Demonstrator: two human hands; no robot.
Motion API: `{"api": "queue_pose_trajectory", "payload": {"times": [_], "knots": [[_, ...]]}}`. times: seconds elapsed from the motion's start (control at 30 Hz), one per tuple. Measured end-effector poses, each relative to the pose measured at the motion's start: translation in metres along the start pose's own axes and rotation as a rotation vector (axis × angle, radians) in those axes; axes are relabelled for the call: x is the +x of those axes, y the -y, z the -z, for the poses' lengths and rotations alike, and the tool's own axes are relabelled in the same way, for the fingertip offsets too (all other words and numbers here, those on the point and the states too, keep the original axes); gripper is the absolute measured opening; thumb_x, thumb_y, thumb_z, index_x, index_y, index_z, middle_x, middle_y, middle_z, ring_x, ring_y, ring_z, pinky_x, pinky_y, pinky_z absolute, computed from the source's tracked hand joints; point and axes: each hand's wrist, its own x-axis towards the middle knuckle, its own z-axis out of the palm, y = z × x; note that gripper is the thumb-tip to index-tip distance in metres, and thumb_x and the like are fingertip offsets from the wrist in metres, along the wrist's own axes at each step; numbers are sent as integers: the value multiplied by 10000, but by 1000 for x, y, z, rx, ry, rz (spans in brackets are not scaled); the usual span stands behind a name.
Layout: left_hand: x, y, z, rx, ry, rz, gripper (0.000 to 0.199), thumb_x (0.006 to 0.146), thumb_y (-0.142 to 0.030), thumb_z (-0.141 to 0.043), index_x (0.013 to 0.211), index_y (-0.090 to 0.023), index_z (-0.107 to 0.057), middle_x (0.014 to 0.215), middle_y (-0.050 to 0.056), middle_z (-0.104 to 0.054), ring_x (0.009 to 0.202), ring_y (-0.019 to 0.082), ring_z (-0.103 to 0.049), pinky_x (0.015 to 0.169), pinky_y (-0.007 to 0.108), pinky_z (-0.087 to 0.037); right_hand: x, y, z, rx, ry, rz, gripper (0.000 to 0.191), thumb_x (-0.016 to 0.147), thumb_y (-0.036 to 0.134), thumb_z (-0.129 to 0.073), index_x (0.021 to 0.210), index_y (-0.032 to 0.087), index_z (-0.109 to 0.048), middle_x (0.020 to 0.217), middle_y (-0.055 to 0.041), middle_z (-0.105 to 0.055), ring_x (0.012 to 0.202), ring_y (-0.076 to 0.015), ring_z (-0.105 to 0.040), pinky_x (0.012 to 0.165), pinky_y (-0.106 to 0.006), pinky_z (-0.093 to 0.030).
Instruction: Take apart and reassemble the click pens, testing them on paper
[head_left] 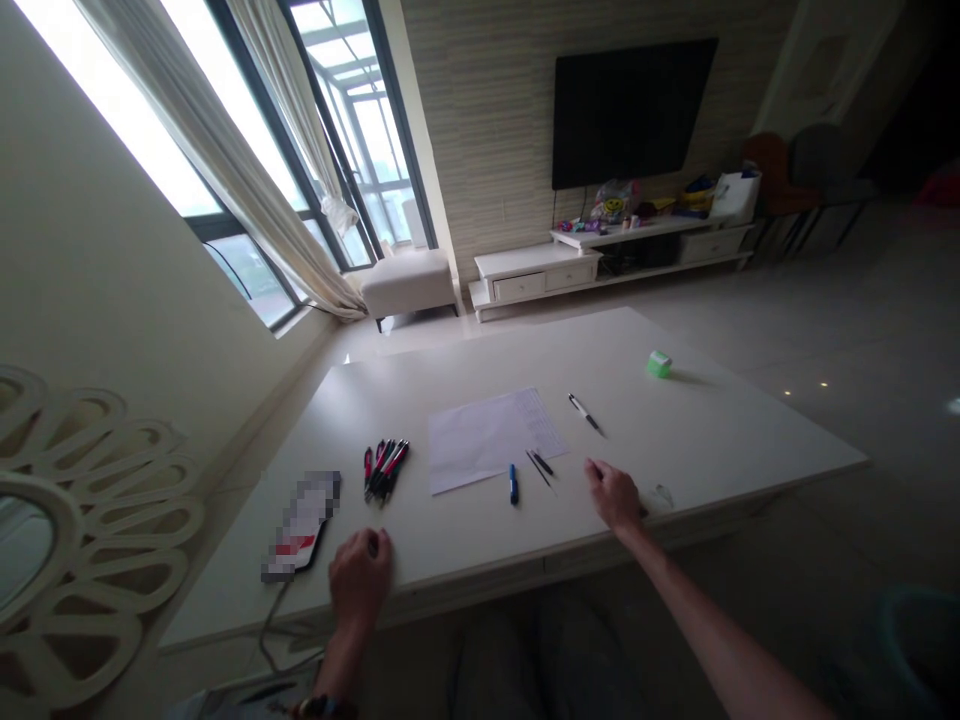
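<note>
My left hand (361, 572) rests curled at the table's front edge, below a cluster of red and black pens (386, 468); whether anything is inside its fist is hidden. On the right, my right hand (613, 493) is closed near the front edge, its contents too small to make out. Between the hands lie a blue marker (514, 484), a short black pen piece (542, 462) and a thin dark refill (538, 466). A white sheet of paper (487, 440) lies behind them. One black-and-white pen (583, 412) sits right of the sheet.
The white table (465, 545) holds a pixelated flat object (304, 525) with a cable at the left, a green box (659, 364) at the back right and a small clear piece (662, 495) beside my right hand. A bench and TV cabinet stand beyond.
</note>
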Motion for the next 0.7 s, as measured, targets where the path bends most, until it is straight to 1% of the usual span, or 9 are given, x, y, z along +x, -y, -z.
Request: {"api": "queue_pose_trajectory", "payload": {"times": [0.17,0.27,0.33,0.37,0.43,0.5,0.57,0.63,0.7], "knots": [[-1,-3,-1,41,-9,20,271,832,-365,-363,669,-198,-501,725,41,-582,757,206,-528,660,297,-310,-2,4,1,-89,17,8,426,874,391,-338,696,178,-662,687,-100,-683,571,-167,-566,513,-251,-249],[-1,-18,0,-32,34,20,280,847,-385,-355,705,-200,-511,722,36,-583,747,202,-538,639,289,-312,-3,7,2,-84,16,27,419,876,393,-339,700,178,-653,697,-99,-683,581,-168,-576,514,-251,-255],[-2,-42,-2,-149,88,-21,280,860,-395,-342,755,-206,-519,678,20,-571,703,183,-544,625,274,-322,-3,8,1,-56,14,36,412,873,402,-343,703,179,-645,694,-90,-681,582,-165,-580,517,-248,-267],[-4,-58,-4,-215,98,-41,280,866,-397,-333,779,-207,-519,674,15,-567,680,171,-545,623,269,-329,-3,8,1,-37,11,38,399,870,405,-350,712,182,-641,693,-81,-679,583,-163,-582,519,-245,-276],[-7,-97,-10,-317,116,-94,280,869,-409,-332,822,-204,-519,694,17,-572,675,166,-552,621,265,-340,-4,10,0,4,-4,30,353,858,401,-373,751,188,-634,684,-57,-673,584,-157,-585,522,-236,-294],[-9,-138,-16,-358,87,-132,276,859,-414,-351,881,-195,-518,762,37,-586,713,178,-561,637,275,-348,-5,12,0,42,-18,27,304,844,388,-393,806,194,-625,666,-34,-663,580,-154,-587,526,-228,-317],[-10,-174,-22,-354,53,-171,276,836,-418,-398,905,-178,-514,837,64,-589,787,200,-560,681,292,-354,-6,16,2,77,-19,55,278,838,371,-401,830,196,-617,657,-25,-655,580,-152,-590,540,-224,-348],[-10,-198,-27,-312,43,-171,278,821,-419,-426,887,-168,-523,861,79,-581,826,219,-547,707,312,-348,-8,22,6,91,7,117,266,835,353,-404,807,195,-616,670,-32,-656,594,-152,-598,564,-225,-379],[-11,-210,-32,-279,51,-172,261,829,-397,-421,864,-165,-535,861,81,-571,834,222,-534,718,324,-340,-9,31,10,56,69,185,254,831,343,-419,771,201,-620,690,-42,-664,617,-156,-611,577,-225,-397]]}}
